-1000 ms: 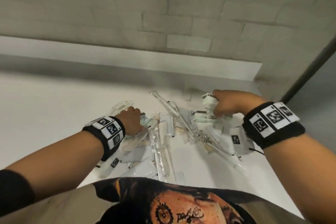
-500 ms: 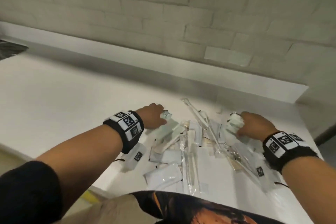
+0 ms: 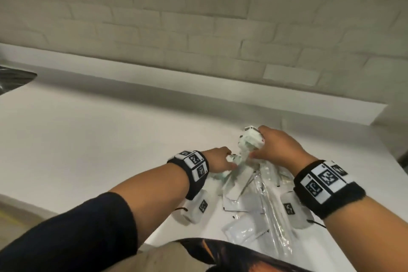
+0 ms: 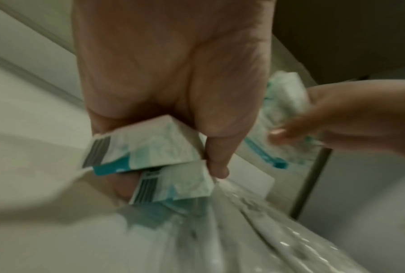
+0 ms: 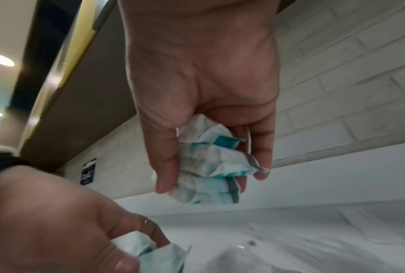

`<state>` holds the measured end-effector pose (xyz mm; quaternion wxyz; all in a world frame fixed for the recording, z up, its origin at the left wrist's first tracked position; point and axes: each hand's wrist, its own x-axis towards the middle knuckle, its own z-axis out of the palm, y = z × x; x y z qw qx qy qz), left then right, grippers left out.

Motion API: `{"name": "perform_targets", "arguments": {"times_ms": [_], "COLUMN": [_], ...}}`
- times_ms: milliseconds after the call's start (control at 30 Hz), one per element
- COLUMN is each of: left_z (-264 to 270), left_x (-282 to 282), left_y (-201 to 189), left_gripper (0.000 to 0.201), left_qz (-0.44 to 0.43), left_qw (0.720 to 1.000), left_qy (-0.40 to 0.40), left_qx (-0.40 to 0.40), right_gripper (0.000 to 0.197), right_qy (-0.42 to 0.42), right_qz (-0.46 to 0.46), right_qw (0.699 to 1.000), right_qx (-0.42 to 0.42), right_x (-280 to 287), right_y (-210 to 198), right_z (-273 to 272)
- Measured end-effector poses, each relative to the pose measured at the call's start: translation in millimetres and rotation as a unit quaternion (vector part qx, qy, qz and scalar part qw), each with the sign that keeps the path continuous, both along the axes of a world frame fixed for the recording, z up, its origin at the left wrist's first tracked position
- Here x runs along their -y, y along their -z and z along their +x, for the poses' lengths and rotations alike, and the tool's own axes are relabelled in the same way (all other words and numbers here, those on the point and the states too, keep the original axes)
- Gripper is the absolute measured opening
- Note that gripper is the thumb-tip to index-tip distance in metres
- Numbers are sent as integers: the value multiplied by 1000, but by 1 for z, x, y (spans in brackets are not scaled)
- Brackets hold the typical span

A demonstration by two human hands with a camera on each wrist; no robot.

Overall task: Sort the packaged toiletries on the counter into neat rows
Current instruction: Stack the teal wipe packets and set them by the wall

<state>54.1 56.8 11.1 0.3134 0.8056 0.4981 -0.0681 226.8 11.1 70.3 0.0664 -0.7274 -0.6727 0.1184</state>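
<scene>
— So, biggest thing first: the table [image 3: 92, 139] is mostly bare out toward nine o'clock, and the pile of clear-wrapped packets [image 3: 262, 201] is still a heap at the near edge, around five o'clock. No rows that I can see.

— Risk there?

— The long sleeves overlap and run right to the edge, beside the torso. A forearm dragging across them could, I think, sweep some off.

— And the hands?

— Both are full. The right hand [image 3: 280, 150] has its fingers curled round a stack of white-and-teal sachets [image 5: 210, 166], lifted above the pile at about one o'clock. The left hand [image 3: 217, 160] pinches two more sachets [image 4: 150, 158] between thumb and fingers, low, just beside the heap.

— So the worry is the stack.

— Yes. The wrappers look slick and crumpled, and the ends fan out unevenly; if the right grip loosens, one could slide out and fall back among the clear packets. The hands are also close together, so a bump might knock the left pair askew.
</scene>
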Motion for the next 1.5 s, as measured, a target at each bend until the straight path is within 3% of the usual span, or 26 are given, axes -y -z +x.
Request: {"name": "perform_targets", "arguments": {"times_ms": [133, 300, 400, 467, 567, 633, 700, 767, 833, 900, 1000, 1100, 1267, 1367, 1500], "left_z": [-32, -109, -140, -156, -174, -180, -179, -177, -178, -181, -187, -187, -184, -183, -173], "left_x": [3, -20, -31, -38, -45, -52, -59, -68, -77, -84, -94, -97, -93, -89, -78], "left_y": [6, 7, 3, 5, 9, 8, 4, 2, 3, 5, 6, 2, 0, 2, 8], "left_gripper": [73, 95, 99, 84, 63, 50, 34, 24, 22, 22, 22, 22, 34, 32, 29], "left_qz": [7, 74, 80, 97, 88, 45, 2, 29, 86, 122, 110, 90, 69, 56, 21], "left_qw": [999, 997, 997, 995, 996, 997, 994, 995, 993, 990, 992, 995, 994, 996, 1000], "left_qy": [33, 14, 6, 5, 6, -10, -18, -16, -33, -58, -66, -27, 7, 21, 9], "left_qx": [26, 18, -15, -27, -7, 57, 109, 97, 68, 43, 19, -28, -82, -61, 18], "right_gripper": [51, 53, 76, 90, 66, 52, 50, 44, 33, 31, 33, 32, 25, 26, 28], "right_qy": [24, -28, 4, 17, -39, -108, -173, -192, -178, -146, -127, -90, -3, -4, 4], "right_qz": [-22, -38, -41, -13, 64, 25, -41, -65, -60, -111, -192, -172, -108, -117, -129], "right_qw": [999, 997, 996, 992, 991, 990, 980, 972, 975, 978, 970, 969, 992, 993, 991], "right_qx": [17, 56, 78, 121, 107, 84, 95, 121, 118, 95, 77, 151, 70, 28, 40], "right_x": [-13, -38, -50, -54, -51, -47, -41, -39, -40, -43, -51, -59, -61, -55, -56], "right_y": [5, 32, 42, 41, 31, 33, 45, 60, 66, 61, 49, 46, 46, 52, 57], "right_z": [-27, -89, -105, -108, -126, -146, -162, -167, -159, -151, -142, -133, -123, -129, -133]}}
